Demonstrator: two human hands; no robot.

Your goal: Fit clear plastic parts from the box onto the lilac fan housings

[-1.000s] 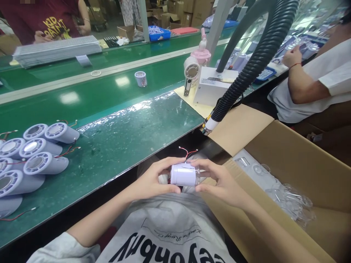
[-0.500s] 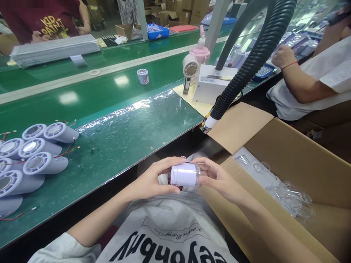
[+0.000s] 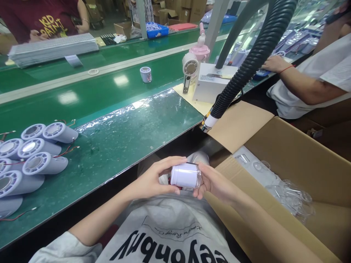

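Head view: white cylinder housing point(image 3: 184, 175) lay on its side, held over the person's lap, just below the green bench edge point(image 3: 115, 146). Smooth matte body, clear cap at its right end, probably already seated but glare made that hard to tell. Left hand point(image 3: 153, 179) curled around the left end, thumb under, fingers point(image 3: 172, 160) over the top, pinching the body. Right hand point(image 3: 212, 180) cupped the clear end, fingers closed together against it. Both hands touching the housing, no gap. More white housings point(image 3: 33, 157) with red wires lay piled on the bench, well apart to the left. Open cardboard box point(image 3: 287, 160) with clear caps sat just right of the hands
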